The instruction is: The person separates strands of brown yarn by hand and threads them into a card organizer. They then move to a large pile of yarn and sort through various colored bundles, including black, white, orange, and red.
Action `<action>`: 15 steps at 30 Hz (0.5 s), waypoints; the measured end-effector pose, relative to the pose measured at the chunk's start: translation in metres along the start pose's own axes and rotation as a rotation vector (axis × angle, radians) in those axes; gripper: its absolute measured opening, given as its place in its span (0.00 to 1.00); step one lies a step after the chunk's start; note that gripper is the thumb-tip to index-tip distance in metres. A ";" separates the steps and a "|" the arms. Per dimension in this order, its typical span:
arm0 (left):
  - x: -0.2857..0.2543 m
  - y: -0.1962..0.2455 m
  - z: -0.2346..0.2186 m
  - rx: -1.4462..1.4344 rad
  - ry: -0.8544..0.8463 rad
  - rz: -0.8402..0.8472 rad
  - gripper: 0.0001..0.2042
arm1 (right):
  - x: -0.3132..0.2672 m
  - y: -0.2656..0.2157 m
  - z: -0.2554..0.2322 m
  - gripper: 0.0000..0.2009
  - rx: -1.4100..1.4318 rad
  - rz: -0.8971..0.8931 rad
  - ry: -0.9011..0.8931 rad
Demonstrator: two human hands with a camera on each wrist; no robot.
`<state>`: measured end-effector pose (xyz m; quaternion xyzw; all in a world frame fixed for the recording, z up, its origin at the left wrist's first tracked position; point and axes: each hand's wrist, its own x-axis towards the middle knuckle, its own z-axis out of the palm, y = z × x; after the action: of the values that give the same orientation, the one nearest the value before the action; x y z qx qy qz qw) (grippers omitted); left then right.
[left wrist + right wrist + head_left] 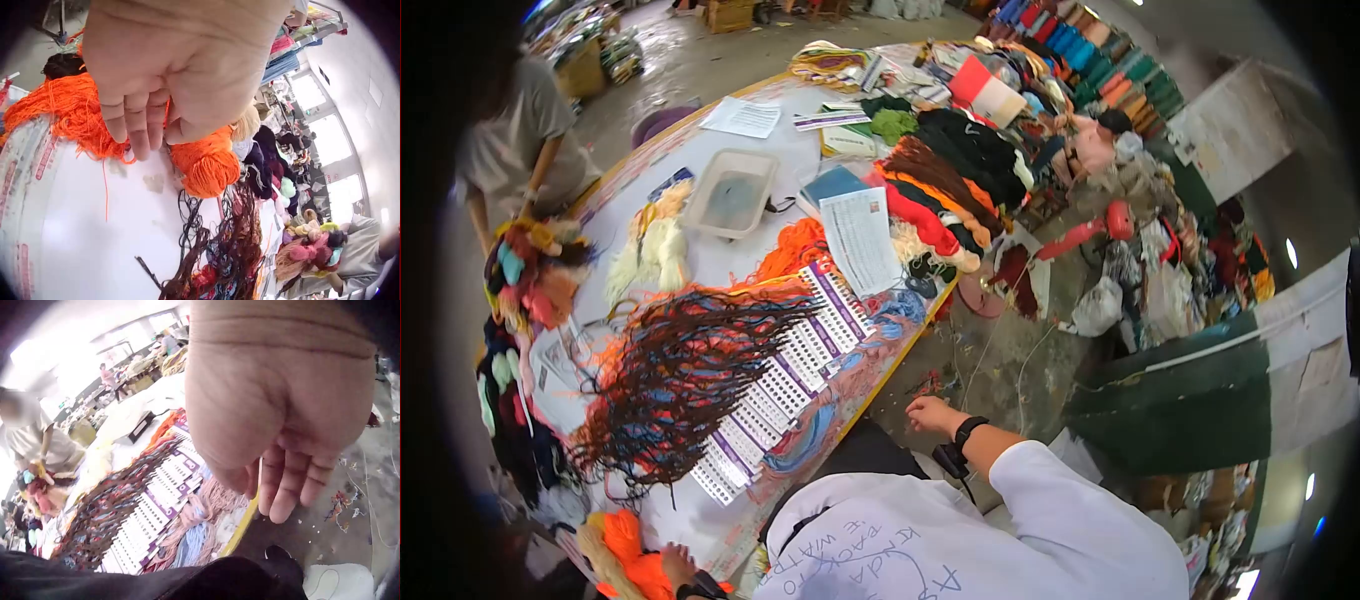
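Observation:
My left hand (678, 567) is at the table's near left corner, against a skein of bright orange yarn (628, 548). In the left wrist view its fingers (142, 128) point down, loosely extended, between two orange masses, overlapping the yarn. My right hand (933, 415) hangs beside the table's yellow edge, above the floor, fingers loosely bent and holding nothing. Between the hands, a row of white hole-punched cards with purple bands (772, 405) lies across the table. Long dark brown and black yarn strands (685, 365) spread from the cards' left side, pink and blue ones (199, 519) from the right.
A clear plastic tub (732, 192), cream yarn (662, 245) and a printed sheet (860, 240) lie farther up the table (800, 110). Black, orange and red skeins (960, 160) are piled at the far end. Across the table, a person (525, 150) stands by coloured yarn bundles (535, 270).

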<state>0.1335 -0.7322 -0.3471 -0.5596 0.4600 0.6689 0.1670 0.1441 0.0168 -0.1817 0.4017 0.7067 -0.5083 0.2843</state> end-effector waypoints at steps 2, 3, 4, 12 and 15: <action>-0.039 -0.005 0.034 0.282 -0.239 0.066 0.21 | 0.014 0.014 -0.015 0.11 0.048 0.004 -0.004; -0.067 -0.009 0.067 0.382 -0.190 0.117 0.21 | 0.023 0.022 -0.025 0.11 0.068 0.006 -0.001; -0.084 -0.014 0.094 0.423 -0.173 0.129 0.20 | 0.035 0.031 -0.036 0.11 0.093 0.010 -0.011; -0.119 -0.060 0.233 1.007 -0.610 0.544 0.22 | 0.132 0.070 -0.188 0.08 0.240 -0.069 0.138; -0.204 -0.086 0.375 0.758 -0.334 -0.014 0.18 | 0.135 0.052 -0.253 0.09 0.315 0.066 0.261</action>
<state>0.0385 -0.3268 -0.2178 -0.3454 0.6366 0.5325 0.4380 0.1213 0.3027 -0.2351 0.5268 0.6358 -0.5464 0.1406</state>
